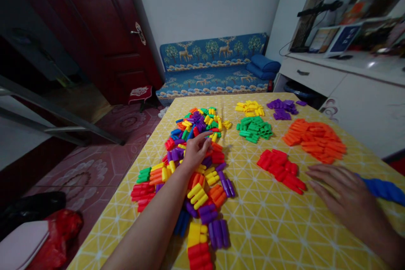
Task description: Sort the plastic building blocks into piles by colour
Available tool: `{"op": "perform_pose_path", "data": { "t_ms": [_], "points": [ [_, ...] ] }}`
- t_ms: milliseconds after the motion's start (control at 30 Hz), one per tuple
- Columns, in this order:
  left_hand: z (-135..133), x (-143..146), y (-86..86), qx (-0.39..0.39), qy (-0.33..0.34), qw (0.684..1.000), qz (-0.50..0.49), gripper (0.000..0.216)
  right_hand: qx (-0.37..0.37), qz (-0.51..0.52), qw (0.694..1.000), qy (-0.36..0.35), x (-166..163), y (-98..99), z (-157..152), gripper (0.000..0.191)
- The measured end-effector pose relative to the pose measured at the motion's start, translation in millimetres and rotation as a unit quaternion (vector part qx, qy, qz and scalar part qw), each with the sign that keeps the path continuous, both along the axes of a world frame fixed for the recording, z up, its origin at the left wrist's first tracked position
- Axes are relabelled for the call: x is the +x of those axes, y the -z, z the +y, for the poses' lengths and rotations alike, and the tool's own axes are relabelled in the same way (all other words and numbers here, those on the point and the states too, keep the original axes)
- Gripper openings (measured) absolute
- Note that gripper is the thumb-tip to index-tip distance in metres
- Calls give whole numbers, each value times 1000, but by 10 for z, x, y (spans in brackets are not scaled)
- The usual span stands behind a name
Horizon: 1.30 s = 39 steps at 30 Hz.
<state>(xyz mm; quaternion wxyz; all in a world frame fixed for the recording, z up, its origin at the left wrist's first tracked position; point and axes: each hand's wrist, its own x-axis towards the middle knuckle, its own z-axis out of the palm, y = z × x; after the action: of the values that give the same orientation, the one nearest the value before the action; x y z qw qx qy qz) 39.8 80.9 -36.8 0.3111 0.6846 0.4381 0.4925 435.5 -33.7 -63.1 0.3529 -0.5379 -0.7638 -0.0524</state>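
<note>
A mixed heap of plastic building pieces (198,196), in red, yellow, green, purple, orange and blue, spreads over the left half of the table. My left hand (196,148) is over the middle of this heap, index finger stretched out and the others partly bent; I see nothing held in it. To the right, my right hand (344,198) hovers low with its fingers extended, holding nothing visible. It is between a group of red pieces (280,168) and some blue pieces (384,190), which it partly hides.
Sorted by colour, orange pieces (316,139), green pieces (255,128), yellow pieces (249,108) and purple pieces (282,109) lie on the yellow tablecloth (253,228). Behind the table is a blue patterned sofa (211,65). A white cabinet (357,105) stands at right.
</note>
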Motion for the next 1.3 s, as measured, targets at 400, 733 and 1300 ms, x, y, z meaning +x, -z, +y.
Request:
{"op": "perform_pose_path", "data": {
  "t_ms": [400, 733, 1300],
  "points": [
    [44, -49, 23, 24, -70, 997, -13, 28, -161, -85, 972, -150, -2370, -34, 555, 54],
    [44, -35, -47, 43, -129, 991, 7, 24, -145, -119, 974, -129, -2633, -164, 779, 56],
    [56, -25, -37, 46, -112, 992, 20, 22, -191, 331, 917, -110, -2629, 13, 1143, 29]
  ]
}}
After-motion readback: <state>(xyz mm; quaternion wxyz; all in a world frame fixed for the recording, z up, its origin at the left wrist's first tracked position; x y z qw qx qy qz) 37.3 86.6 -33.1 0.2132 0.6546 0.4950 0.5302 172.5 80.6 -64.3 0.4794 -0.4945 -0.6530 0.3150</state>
